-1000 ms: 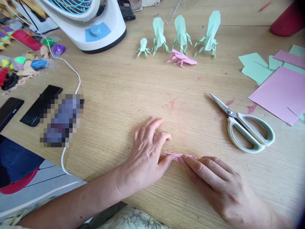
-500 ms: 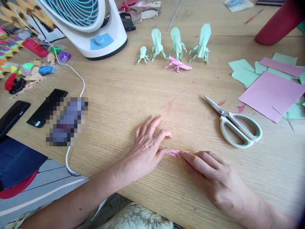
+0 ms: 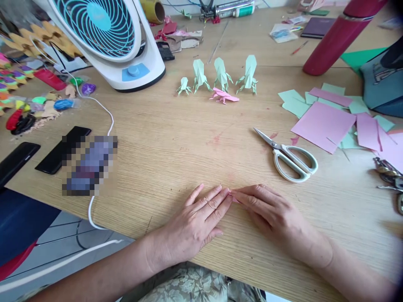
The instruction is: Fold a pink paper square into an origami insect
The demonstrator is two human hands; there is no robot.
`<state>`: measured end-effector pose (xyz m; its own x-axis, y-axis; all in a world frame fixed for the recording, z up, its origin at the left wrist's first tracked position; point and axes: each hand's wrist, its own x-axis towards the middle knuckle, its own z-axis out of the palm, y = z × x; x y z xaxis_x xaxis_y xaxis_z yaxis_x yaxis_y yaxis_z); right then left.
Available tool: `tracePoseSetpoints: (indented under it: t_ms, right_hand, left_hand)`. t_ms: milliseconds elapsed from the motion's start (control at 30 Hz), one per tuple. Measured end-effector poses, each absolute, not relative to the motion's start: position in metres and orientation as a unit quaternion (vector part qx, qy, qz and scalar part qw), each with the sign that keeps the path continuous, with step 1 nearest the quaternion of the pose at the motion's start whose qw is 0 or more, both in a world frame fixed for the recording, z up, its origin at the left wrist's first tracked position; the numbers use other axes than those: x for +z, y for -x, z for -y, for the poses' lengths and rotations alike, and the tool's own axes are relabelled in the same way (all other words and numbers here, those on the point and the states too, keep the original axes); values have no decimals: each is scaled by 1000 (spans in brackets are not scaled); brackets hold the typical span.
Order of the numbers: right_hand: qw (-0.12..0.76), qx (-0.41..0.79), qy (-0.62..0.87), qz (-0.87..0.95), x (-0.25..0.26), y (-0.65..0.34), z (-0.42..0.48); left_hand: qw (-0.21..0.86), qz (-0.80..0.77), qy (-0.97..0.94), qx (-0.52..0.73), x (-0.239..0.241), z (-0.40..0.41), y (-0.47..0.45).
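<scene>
A small folded piece of pink paper (image 3: 234, 199) lies on the table, mostly covered by my hands. My left hand (image 3: 198, 220) is open, fingers stretched and lying nearly flat, its fingertips touching the paper's left end. Closed over the right part of that paper is my right hand (image 3: 275, 214), with thumb and fingertips together. White-handled scissors (image 3: 277, 147) rest with blades shut beyond my right hand. Farther back stand several light green paper insects (image 3: 250, 73), and a pink paper insect (image 3: 224, 96) lies in front of them.
Pink and green paper sheets (image 3: 324, 126) lie at the right, near a red flask (image 3: 330, 44), a blue bag (image 3: 382, 84) and keys (image 3: 392, 176). A white fan (image 3: 143, 71) stands back left. Its side also holds a white cable (image 3: 105, 110), a blurred-out phone (image 3: 91, 165) and black cases (image 3: 64, 149).
My left hand has turned and its fingers now lie flat against the pink paper, where before its thumb pressed the end. The camera view has tilted up and shifted right.
</scene>
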<state>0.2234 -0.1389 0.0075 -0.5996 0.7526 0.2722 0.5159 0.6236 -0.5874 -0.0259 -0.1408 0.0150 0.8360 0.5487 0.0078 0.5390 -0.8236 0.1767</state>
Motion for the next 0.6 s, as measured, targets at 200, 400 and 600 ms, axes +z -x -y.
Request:
tracePoseSetpoints:
  t_ms: [200, 400, 600]
  right_hand:
    - [256, 225, 382, 859, 9, -235, 144]
    - [230, 199, 357, 884, 7, -245, 148]
    - [187, 172, 326, 911, 13, -247, 147]
  left_hand:
    - [77, -289, -954, 10, 18, 138, 27]
    - [58, -278, -959, 15, 18, 137, 23]
    - [32, -271, -962, 6, 19, 136, 22]
